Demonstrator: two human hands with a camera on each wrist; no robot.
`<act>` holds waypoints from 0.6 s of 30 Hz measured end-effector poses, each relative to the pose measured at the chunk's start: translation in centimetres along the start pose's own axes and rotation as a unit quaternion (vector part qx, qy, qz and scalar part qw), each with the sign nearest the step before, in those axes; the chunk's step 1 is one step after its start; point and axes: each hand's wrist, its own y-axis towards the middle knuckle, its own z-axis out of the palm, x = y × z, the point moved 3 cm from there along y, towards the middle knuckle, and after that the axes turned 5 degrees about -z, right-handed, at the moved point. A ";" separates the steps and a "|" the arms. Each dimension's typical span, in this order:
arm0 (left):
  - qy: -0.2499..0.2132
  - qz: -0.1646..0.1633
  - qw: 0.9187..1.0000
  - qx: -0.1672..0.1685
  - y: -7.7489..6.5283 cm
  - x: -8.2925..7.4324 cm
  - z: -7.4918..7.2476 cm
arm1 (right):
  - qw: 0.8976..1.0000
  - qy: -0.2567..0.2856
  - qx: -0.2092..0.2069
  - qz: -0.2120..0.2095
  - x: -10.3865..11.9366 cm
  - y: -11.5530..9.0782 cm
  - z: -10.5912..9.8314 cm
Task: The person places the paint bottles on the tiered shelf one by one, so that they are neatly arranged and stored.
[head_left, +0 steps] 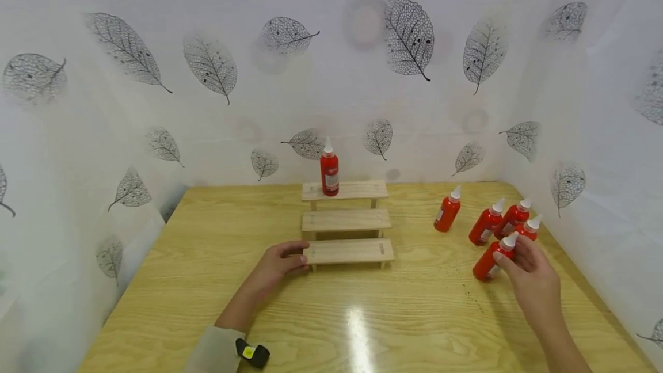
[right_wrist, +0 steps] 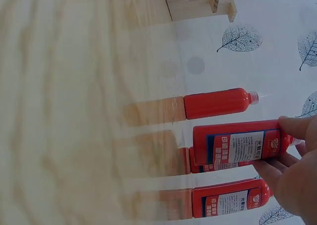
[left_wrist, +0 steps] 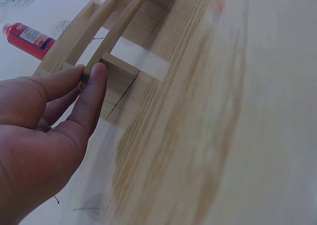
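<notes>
My left hand (head_left: 279,263) pinches the left end of the lowest step of a small wooden three-step stand (head_left: 347,251), thumb and fingers on its edge in the left wrist view. One red squeeze bottle (head_left: 330,174) with a white pointed cap stands on the top step, toward its left end. On the right, my right hand (head_left: 536,281) grips another red bottle (right_wrist: 237,144) near its neck, thumb on one side and fingers on the other. That bottle tilts slightly in the head view, and its printed label shows in the right wrist view.
Several more red bottles stand at the right of the wooden table (head_left: 217,217), behind the held one; one bottle (head_left: 447,210) is a little apart, nearer the stand. A white leaf-patterned curtain (head_left: 331,91) encloses the back and sides. A black wrist strap (head_left: 252,353) shows on the left sleeve.
</notes>
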 end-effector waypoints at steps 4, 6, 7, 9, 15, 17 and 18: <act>0.001 0.001 1.000 -0.001 0.0 0.1 0.0 | 0.999 0.028 -0.011 -0.021 1.0 0.4 0.3; 0.003 0.002 1.000 -0.003 0.0 0.1 0.0 | 0.999 0.036 -0.009 -0.034 1.8 0.6 0.5; 0.005 0.002 1.000 -0.003 0.0 0.1 0.0 | 0.998 0.040 -0.008 -0.040 2.3 0.8 0.7; 0.007 0.002 1.000 -0.003 0.0 0.1 0.0 | 0.997 0.048 -0.004 -0.053 3.1 0.9 1.0; 0.008 0.006 1.000 0.000 -0.1 0.0 0.0 | 0.992 0.087 0.014 -0.090 5.9 1.5 2.7; 0.007 0.007 1.000 0.000 -0.1 0.0 0.0 | 0.990 0.092 0.024 -0.104 6.8 1.7 3.4; 0.006 0.006 1.000 0.000 -0.1 0.0 0.0 | 0.989 0.095 0.029 -0.109 7.2 1.8 3.8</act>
